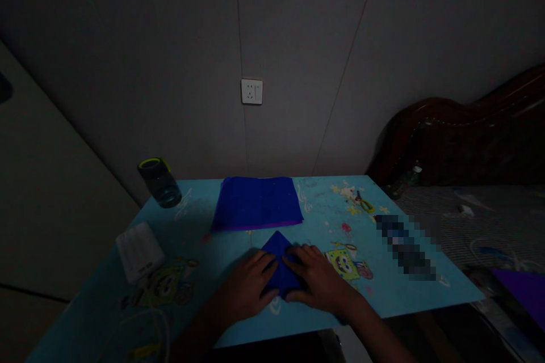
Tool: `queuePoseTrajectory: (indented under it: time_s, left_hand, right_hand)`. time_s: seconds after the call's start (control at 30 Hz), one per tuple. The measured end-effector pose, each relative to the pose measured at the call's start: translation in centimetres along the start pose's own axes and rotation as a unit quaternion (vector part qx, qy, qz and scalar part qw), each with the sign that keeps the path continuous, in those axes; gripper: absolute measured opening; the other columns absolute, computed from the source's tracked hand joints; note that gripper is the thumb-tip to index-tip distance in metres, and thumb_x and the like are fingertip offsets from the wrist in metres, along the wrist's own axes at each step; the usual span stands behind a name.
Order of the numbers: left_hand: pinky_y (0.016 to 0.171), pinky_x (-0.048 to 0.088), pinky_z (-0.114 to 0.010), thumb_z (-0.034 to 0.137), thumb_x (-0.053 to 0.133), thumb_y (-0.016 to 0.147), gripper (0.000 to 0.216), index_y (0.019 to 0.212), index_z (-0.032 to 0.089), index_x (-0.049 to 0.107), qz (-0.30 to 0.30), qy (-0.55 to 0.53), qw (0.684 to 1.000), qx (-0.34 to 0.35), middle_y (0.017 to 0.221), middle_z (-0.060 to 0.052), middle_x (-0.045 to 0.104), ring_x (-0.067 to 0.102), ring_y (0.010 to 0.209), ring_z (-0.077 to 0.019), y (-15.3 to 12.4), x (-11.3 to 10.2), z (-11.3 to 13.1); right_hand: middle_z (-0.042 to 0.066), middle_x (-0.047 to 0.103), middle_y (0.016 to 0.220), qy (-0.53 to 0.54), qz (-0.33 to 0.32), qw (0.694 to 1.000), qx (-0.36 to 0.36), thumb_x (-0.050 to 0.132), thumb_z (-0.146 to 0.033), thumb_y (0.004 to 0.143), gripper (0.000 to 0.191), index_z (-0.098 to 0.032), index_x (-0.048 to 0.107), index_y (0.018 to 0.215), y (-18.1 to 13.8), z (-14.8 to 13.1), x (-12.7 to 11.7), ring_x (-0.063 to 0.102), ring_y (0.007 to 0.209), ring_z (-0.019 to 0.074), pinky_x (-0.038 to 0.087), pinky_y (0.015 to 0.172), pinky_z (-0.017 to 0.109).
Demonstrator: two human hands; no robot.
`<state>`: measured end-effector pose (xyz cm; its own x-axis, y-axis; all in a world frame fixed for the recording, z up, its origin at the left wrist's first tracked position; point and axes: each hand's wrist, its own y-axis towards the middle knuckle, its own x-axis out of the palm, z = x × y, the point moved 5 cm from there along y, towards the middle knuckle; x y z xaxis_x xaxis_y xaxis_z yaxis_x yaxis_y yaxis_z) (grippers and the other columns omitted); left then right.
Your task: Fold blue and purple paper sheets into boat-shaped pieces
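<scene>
A dark blue sheet of paper [278, 252], folded to a pointed diamond-like shape, lies on the light blue table near its front edge. From the left, my left hand [249, 285] grips it, fingers bent over its side and thumb at the lower edge. My right hand [318, 282] holds the opposite side in much the same way, and both thumbs come close together at the bottom. The paper's sides are partly hidden under my fingers. Just beyond its tip rests a stack of larger blue and purple sheets [259, 202].
A dark bottle with a yellow-green rim [160, 182] stands at the back left, with a white box-shaped device [139, 252] and pale cable in front. To the right are a yellow-handled tool [365, 204] and a pixelated object [404, 247]. The wall borders the table's far edge.
</scene>
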<state>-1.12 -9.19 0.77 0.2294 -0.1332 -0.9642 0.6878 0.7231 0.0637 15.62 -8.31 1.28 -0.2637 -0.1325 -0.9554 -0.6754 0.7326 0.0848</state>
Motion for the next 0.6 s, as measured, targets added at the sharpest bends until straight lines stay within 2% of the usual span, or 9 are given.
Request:
queuePoseTrajectory:
  time_s: [0.07, 0.17, 0.4, 0.5, 0.6]
  left_hand:
    - [0.108, 0.041, -0.045, 0.043, 0.061, 0.086, 0.058, 0.137, 0.016, 0.051, -0.008, -0.025, 1.000, 0.001, 0.138, -0.014, 0.056, 0.049, 0.127, -0.0313, -0.2, -0.3, -0.2]
    - [0.108, 0.040, -0.047, 0.042, 0.063, 0.084, 0.061, 0.138, 0.015, 0.051, -0.026, -0.039, 0.999, -0.005, 0.141, -0.015, 0.054, 0.047, 0.130, -0.0328, -0.2, -0.3, -0.5]
    - [0.104, 0.044, -0.049, 0.040, 0.054, 0.090, 0.046, 0.131, 0.019, 0.058, -0.024, -0.043, 0.998, -0.027, 0.139, -0.012, 0.059, 0.053, 0.126, -0.0313, 0.1, -1.3, 0.0]
    - [0.098, 0.049, -0.047, 0.027, 0.045, 0.094, 0.031, 0.116, 0.021, 0.067, -0.023, -0.023, 0.999, -0.030, 0.131, -0.010, 0.065, 0.061, 0.117, -0.0289, 0.8, -1.6, 0.2]
    - [0.089, 0.054, -0.042, 0.006, 0.040, 0.089, 0.039, 0.112, 0.020, 0.067, -0.056, 0.014, 0.997, -0.057, 0.119, -0.009, 0.071, 0.066, 0.107, -0.0258, 1.7, -0.9, -0.3]
  right_hand:
    - [0.015, 0.057, 0.130, -0.002, -0.007, 1.000, 0.002, 0.060, -0.069, 0.080, 0.079, -0.021, 0.050, 0.142, -0.1, -0.1, -0.3, 0.050, 0.112, 0.0340, 0.038, 0.097, 0.050]
    - [0.014, 0.058, 0.129, -0.005, -0.010, 1.000, 0.006, 0.059, -0.063, 0.084, 0.070, -0.022, 0.051, 0.141, -0.2, -0.3, -0.6, 0.050, 0.113, 0.0328, 0.036, 0.099, 0.050]
    - [0.011, 0.058, 0.133, 0.010, -0.011, 1.000, 0.020, 0.055, -0.051, 0.092, 0.048, -0.023, 0.060, 0.131, -0.3, -0.7, -0.8, 0.050, 0.116, 0.0302, 0.031, 0.104, 0.048]
    - [0.007, 0.063, 0.129, 0.015, 0.007, 0.999, 0.039, 0.050, -0.040, 0.097, 0.032, -0.025, 0.067, 0.119, -0.1, -0.9, -0.9, 0.053, 0.115, 0.0276, 0.033, 0.102, 0.045]
    - [0.004, 0.068, 0.122, 0.017, 0.023, 0.998, 0.062, 0.047, -0.028, 0.099, 0.026, -0.026, 0.069, 0.112, 0.4, -0.8, -0.7, 0.056, 0.110, 0.0246, 0.037, 0.097, 0.040]
